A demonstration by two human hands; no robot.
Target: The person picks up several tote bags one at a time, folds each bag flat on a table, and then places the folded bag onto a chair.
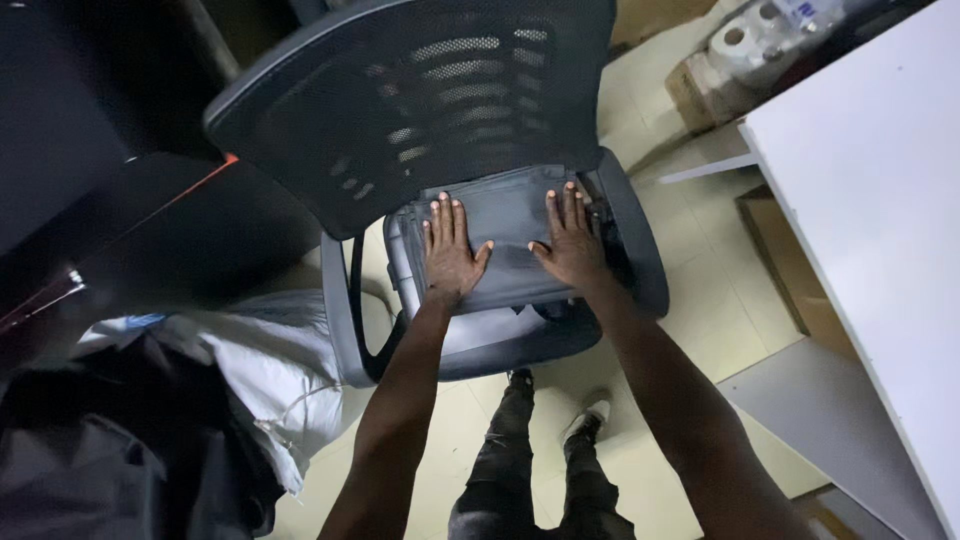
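Pressing my left hand (pixel 452 255) and right hand (pixel 570 240) flat, fingers spread and gripping nothing, I pin the folded dark cloth (pixel 505 215) on the chair (pixel 520 345) seat, keeping it smooth.

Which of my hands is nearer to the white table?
Right. The right hand rests on the folded dark garment toward the white table; the left hand lies farther away.

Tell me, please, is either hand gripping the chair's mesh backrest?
No, the left hand and right hand lie flat on the dark folded garment on the seat.
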